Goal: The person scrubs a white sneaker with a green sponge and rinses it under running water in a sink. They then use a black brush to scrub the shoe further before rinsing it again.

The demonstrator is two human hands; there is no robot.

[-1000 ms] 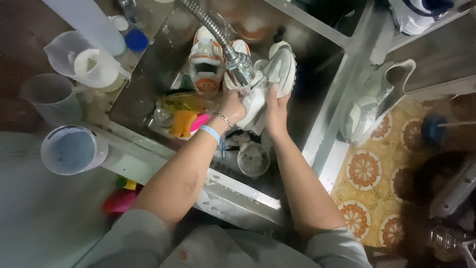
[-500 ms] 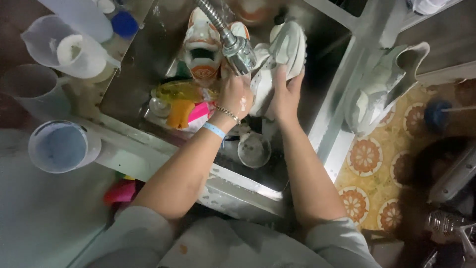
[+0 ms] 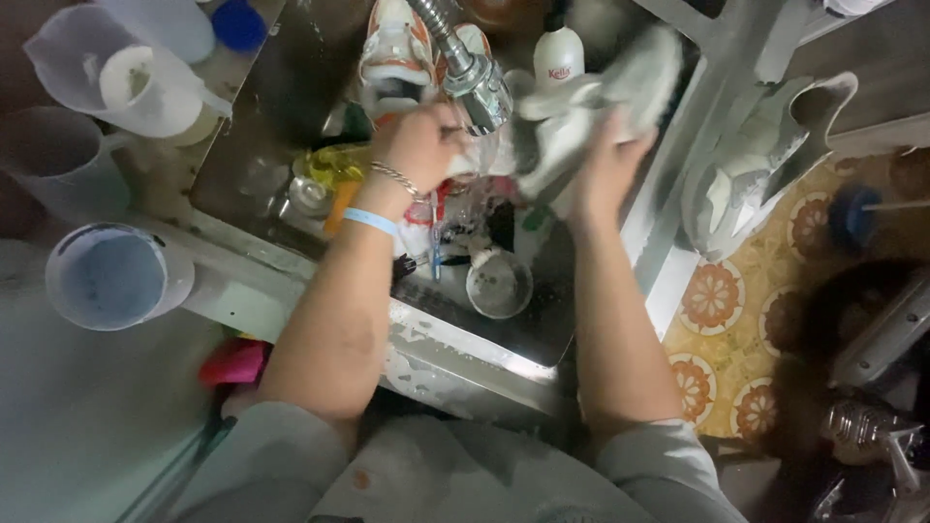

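Note:
Over a steel sink (image 3: 455, 339), my right hand (image 3: 608, 160) grips a pale grey-white sneaker (image 3: 591, 102) from below, holding it tilted beside the chrome faucet (image 3: 470, 68). My left hand (image 3: 418, 145), with a chain bracelet and a light blue wristband, reaches under the faucet head and touches the shoe's near end; its fingers are partly hidden. A second pair of white and orange sneakers (image 3: 402, 48) lies at the back of the sink.
A white pump bottle (image 3: 559, 53) stands behind the faucet. A small round bowl (image 3: 499, 283), a yellow bottle (image 3: 334, 165) and brushes lie in the basin. Plastic jugs (image 3: 126, 73) and a blue-filled cup (image 3: 111, 276) stand on the left counter. Another white shoe (image 3: 746, 169) leans at right above patterned floor tiles (image 3: 717, 300).
The view has come closer to the sink. Both hands have lifted the grey-white sneaker up and to the right, closer to the faucet head, and the shoe is blurred with motion.

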